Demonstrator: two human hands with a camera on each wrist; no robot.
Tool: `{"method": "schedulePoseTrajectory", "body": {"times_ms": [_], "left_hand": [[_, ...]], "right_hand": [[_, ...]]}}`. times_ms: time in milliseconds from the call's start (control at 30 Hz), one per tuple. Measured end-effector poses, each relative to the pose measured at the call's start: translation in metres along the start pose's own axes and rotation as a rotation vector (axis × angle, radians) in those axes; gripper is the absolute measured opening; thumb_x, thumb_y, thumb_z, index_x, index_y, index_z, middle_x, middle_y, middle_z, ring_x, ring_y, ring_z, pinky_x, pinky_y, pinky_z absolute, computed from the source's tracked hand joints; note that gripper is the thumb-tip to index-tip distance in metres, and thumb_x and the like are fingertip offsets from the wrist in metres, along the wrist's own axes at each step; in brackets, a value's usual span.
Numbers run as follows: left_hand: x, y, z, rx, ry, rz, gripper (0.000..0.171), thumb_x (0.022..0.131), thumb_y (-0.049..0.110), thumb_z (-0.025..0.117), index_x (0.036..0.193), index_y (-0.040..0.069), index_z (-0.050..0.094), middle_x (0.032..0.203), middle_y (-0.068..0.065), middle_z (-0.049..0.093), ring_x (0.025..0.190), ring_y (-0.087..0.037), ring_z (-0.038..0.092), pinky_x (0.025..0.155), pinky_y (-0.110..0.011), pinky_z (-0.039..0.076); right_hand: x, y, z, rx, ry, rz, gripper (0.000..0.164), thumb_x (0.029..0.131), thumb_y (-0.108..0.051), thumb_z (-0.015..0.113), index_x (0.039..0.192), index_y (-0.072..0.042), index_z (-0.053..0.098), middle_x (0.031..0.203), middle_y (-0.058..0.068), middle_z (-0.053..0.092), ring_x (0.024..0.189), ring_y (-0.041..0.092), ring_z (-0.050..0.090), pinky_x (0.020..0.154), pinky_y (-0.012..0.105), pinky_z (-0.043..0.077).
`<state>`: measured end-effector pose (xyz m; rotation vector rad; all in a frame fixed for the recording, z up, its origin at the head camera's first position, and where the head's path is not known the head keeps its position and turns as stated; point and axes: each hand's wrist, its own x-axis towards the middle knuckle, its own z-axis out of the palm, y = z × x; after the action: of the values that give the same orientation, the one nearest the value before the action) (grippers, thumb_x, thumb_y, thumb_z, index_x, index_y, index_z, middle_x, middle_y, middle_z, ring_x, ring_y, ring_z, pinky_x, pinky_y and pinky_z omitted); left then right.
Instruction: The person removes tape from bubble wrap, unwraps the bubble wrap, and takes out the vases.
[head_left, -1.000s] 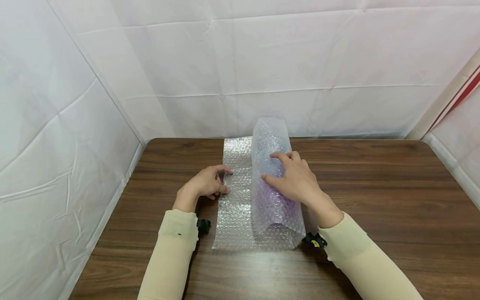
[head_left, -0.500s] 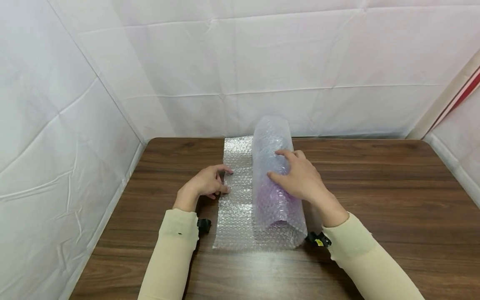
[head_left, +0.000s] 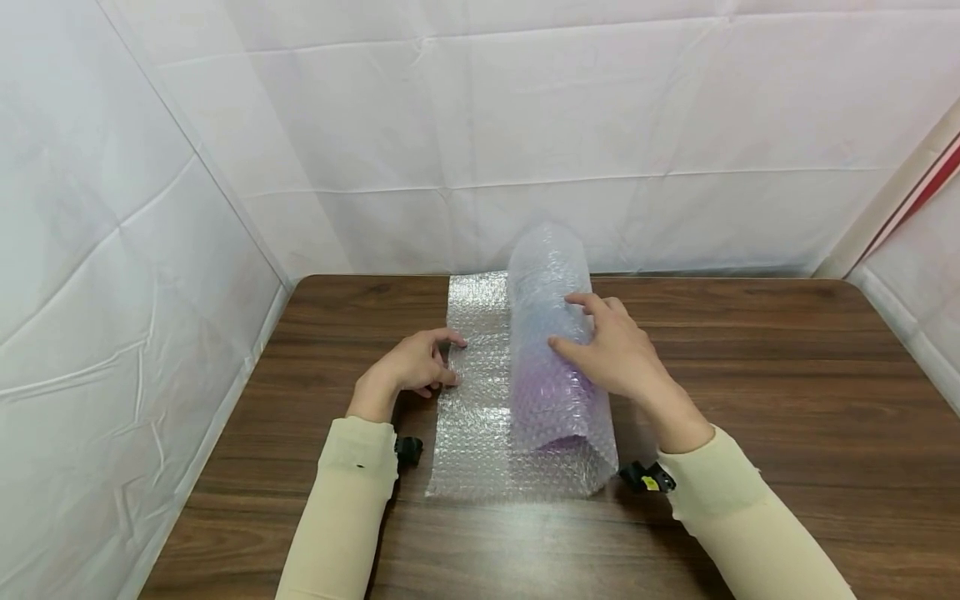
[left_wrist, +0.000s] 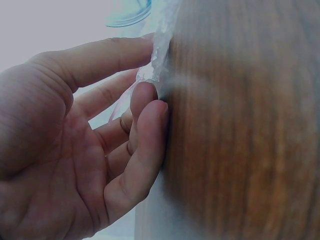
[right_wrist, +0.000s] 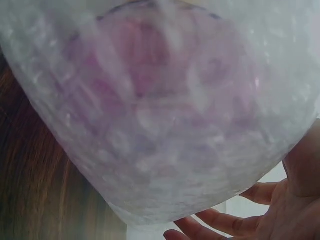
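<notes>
1. Lettering, brands, numbers, signs: none legible.
2. Yellow patch on black wrist device, just right of the near end of the bubble-wrap roll: too small to read.
3. Dark marks seen through the bubble-wrap roll, right wrist view: blurred, unreadable.

I'm looking at a brown wood-grain tabletop with rounded far corners. Lying flat on it I see a clear strip of bubble wrap, running from the far edge towards the near side, closer to the left edge than the right. Along its right side I have a bubble-wrap roll, purple and bluish showing through.
</notes>
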<state>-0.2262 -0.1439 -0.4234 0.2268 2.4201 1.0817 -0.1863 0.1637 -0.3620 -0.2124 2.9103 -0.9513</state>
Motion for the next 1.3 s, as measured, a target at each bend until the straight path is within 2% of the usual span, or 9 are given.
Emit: {"method": "schedulePoseTrajectory", "body": {"times_ms": [233, 467, 700, 900, 1167, 1300], "left_hand": [[-0.001, 0.001, -0.001, 0.014, 0.004, 0.002, 0.057, 0.09, 0.012, 0.081, 0.142, 0.023, 0.059, 0.083, -0.009, 0.062, 0.069, -0.023, 0.063, 0.06, -0.034, 0.059], [-0.003, 0.002, 0.0, 0.011, 0.004, 0.001, 0.057, 0.09, 0.012, 0.081, 0.142, 0.023, 0.059, 0.084, -0.009, 0.061, 0.068, -0.022, 0.062, 0.06, -0.034, 0.059], [-0.001, 0.001, -0.001, 0.013, 0.004, 0.007, 0.057, 0.09, 0.012, 0.08, 0.143, 0.021, 0.059, 0.083, -0.009, 0.06, 0.068, -0.022, 0.061, 0.06, -0.034, 0.058], [-0.001, 0.002, -0.001, 0.015, 0.005, 0.006, 0.058, 0.09, 0.011, 0.081, 0.143, 0.021, 0.059, 0.082, -0.008, 0.06, 0.067, -0.021, 0.061, 0.059, -0.033, 0.058], [-0.001, 0.001, 0.0, 0.015, 0.007, 0.005, 0.058, 0.09, 0.012, 0.081, 0.142, 0.022, 0.059, 0.082, -0.008, 0.06, 0.066, -0.021, 0.061, 0.059, -0.034, 0.058], [-0.001, 0.001, -0.001, 0.016, 0.008, 0.007, 0.058, 0.089, 0.012, 0.081, 0.142, 0.022, 0.059, 0.081, -0.008, 0.06, 0.066, -0.021, 0.061, 0.059, -0.034, 0.058]], "right_hand": [[-0.001, 0.004, -0.006, 0.01, 0.014, -0.005, 0.07, 0.095, -0.047, 0.068, 0.155, -0.021, 0.044, 0.129, 0.018, 0.051, 0.114, 0.034, 0.056, 0.086, 0.049, 0.048], [-0.002, 0.008, -0.01, 0.013, 0.012, -0.016, 0.066, 0.097, -0.047, 0.066, 0.156, -0.027, 0.045, 0.132, 0.018, 0.051, 0.114, 0.034, 0.056, 0.085, 0.047, 0.047], [-0.004, 0.011, -0.012, -0.004, -0.005, -0.025, 0.057, 0.098, -0.045, 0.065, 0.152, -0.031, 0.052, 0.131, 0.017, 0.051, 0.106, 0.03, 0.053, 0.077, 0.039, 0.043], [-0.004, 0.015, -0.013, -0.021, -0.023, -0.008, 0.055, 0.099, -0.045, 0.063, 0.151, -0.032, 0.053, 0.135, 0.016, 0.05, 0.106, 0.029, 0.052, 0.077, 0.039, 0.043], [-0.005, 0.018, -0.015, -0.032, -0.03, 0.002, 0.056, 0.099, -0.046, 0.062, 0.152, -0.03, 0.052, 0.121, 0.014, 0.052, 0.101, 0.028, 0.05, 0.075, 0.037, 0.04], [-0.006, 0.019, -0.015, -0.032, -0.039, 0.005, 0.057, 0.1, -0.049, 0.061, 0.153, -0.03, 0.051, 0.122, 0.014, 0.054, 0.103, 0.029, 0.051, 0.077, 0.039, 0.041]]}}
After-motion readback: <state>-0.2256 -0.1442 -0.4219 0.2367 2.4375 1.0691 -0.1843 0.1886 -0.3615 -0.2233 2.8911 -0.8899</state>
